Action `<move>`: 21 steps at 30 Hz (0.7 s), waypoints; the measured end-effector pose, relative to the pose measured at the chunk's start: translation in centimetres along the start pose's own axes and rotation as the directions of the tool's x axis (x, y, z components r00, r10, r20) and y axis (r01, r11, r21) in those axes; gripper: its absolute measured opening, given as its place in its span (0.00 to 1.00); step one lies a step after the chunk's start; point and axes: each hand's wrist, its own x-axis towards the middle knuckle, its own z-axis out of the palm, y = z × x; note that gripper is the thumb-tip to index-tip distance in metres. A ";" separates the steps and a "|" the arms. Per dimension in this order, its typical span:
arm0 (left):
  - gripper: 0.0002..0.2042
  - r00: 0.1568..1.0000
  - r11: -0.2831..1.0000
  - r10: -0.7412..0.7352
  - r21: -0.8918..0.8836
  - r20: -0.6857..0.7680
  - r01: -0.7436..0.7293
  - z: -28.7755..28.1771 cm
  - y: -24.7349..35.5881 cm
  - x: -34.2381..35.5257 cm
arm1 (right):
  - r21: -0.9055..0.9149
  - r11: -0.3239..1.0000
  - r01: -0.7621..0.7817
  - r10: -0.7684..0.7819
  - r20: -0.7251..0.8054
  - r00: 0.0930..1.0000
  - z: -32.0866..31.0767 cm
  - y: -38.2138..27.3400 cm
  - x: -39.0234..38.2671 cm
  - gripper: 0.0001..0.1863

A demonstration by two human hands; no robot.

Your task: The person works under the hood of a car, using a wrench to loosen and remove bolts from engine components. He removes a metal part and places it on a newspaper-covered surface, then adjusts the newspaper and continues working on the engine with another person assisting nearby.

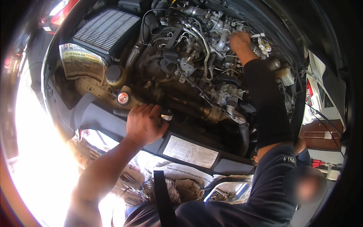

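Observation:
My left hand (145, 123) is closed at the front edge of the engine bay, on a dark-handled metal tool (166, 115) whose shiny end shows beside my thumb, just below a round cap with a warning label (123, 98). My right hand (240, 42) reaches into the upper right of the engine (196, 56), its fingers curled among metal pipes and fittings, where a pale, thin object (258, 35) sticks out beside them; what the fingers grip is partly hidden. My right forearm, in a dark sleeve, crosses the engine's right side.
A slatted panel (106, 30) and newspaper (81, 64) sit at upper left. The front panel (164, 147) spans the near edge, with a metal tray of small parts (227, 191) below it. Another person (304, 185) is low at the right. Vehicles show beyond both sides.

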 end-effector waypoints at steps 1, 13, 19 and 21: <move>0.12 1.000 1.000 0.005 -0.012 -0.018 -0.005 0.0 0.0 0.0 | 0.097 0.994 -0.048 0.050 -0.024 0.998 0.3 0.3 -0.5 0.18; 0.15 1.000 0.999 0.031 0.008 -0.004 -0.031 0.2 0.0 0.0 | 0.599 0.792 -0.120 0.122 0.037 0.992 6.9 -0.2 -0.1 0.32; 0.14 1.000 0.999 0.012 0.030 -0.001 -0.012 0.0 0.5 0.1 | 0.692 0.717 -0.092 0.106 0.022 0.994 8.0 -0.5 0.3 0.27; 0.14 1.000 1.000 0.016 0.026 -0.011 -0.016 0.0 0.6 0.3 | 0.687 0.721 -0.088 0.168 -0.050 0.985 8.5 -0.6 0.1 0.26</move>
